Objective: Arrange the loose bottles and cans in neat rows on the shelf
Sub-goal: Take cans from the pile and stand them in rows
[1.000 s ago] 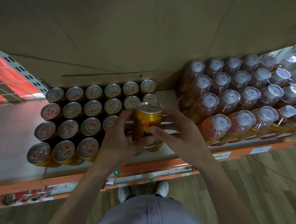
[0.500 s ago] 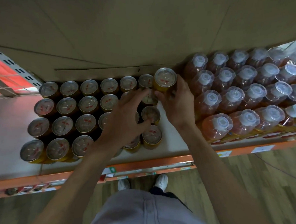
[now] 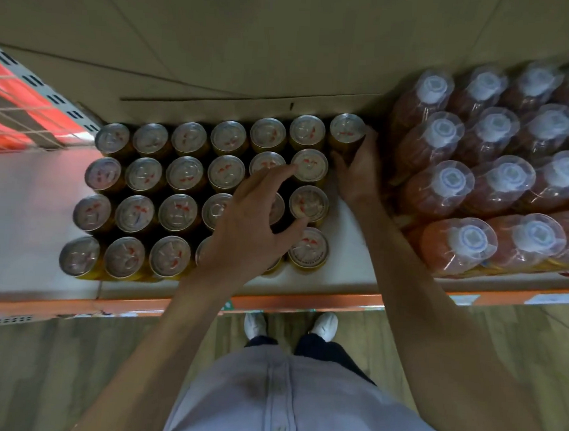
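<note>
Right, near end first: grey shirt [image 3: 300, 397] and white shoes [image 3: 325, 326] over a wood-look floor [image 3: 54, 368]; then the orange front lip of the shelf [image 3: 123, 304], with a pale deck behind it.

The cans [image 3: 180, 173] stand upright on the deck in a tight block, four rows deep, silver lids up, gold sides; the front-right can sits a touch forward of its row.

The left hand [image 3: 253, 220] hovers palm down over the block's right side; its fingers [image 3: 278, 178] are spread apart and loosely bent, gripping nothing; the index tip reaches the rim of the last can in the second row from the back; the thumb lies near the can one row closer; the hand covers a few lids, so contact underneath is unclear.

The right hand [image 3: 357, 176] is further in, between the block and the bottles; thumb and fingers are curled round the side of the end can [image 3: 347, 128], clamped on it; that can stands upright at the right end of the back row, just beside its neighbour.

The shrink-wrapped bottles [image 3: 453, 179], white caps and reddish contents, are packed in rows to the right; a cardboard wall [image 3: 252, 49] closes off the back.
</note>
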`<act>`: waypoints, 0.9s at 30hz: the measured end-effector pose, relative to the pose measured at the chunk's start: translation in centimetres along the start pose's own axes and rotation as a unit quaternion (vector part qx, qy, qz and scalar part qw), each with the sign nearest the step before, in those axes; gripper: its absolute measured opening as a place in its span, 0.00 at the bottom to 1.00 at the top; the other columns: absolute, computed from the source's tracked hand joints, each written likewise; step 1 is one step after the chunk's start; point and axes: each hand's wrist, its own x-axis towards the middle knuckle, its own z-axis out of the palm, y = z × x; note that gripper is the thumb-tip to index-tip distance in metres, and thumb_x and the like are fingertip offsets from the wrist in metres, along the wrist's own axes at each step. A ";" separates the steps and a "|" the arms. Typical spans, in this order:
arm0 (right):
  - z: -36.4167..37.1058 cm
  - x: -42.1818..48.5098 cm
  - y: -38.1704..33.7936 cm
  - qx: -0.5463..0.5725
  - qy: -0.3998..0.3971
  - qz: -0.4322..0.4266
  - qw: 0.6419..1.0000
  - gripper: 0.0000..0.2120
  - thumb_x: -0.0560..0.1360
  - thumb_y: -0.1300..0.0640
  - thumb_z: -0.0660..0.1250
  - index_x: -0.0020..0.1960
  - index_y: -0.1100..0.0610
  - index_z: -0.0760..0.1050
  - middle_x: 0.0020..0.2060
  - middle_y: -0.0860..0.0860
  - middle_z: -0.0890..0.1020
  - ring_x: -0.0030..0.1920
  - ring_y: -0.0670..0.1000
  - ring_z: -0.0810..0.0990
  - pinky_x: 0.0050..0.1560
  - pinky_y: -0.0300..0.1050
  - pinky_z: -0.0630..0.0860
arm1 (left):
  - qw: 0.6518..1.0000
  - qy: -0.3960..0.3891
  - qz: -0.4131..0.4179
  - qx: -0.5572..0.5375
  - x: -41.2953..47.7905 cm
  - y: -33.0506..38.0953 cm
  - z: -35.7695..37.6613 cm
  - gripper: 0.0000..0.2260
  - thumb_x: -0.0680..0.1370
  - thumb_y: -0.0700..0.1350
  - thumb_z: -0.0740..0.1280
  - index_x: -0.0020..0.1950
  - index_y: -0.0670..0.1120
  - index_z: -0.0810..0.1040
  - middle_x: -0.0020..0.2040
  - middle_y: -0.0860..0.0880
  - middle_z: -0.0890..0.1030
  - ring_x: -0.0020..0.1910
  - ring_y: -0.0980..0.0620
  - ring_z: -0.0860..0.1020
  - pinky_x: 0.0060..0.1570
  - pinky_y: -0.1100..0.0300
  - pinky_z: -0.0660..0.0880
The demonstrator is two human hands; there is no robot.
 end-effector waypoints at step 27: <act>-7.5 -17.2 -4.4 -0.062 -0.255 -0.083 0.961 0.36 0.77 0.54 0.72 0.79 0.49 0.57 0.72 0.46 0.72 0.68 0.47 0.72 0.60 0.30 0.68 | 0.997 0.032 -0.072 0.003 -7.8 1.6 1.1 0.30 0.72 0.45 0.76 0.73 0.49 0.71 0.66 0.56 0.74 0.60 0.77 0.64 0.57 0.81 0.61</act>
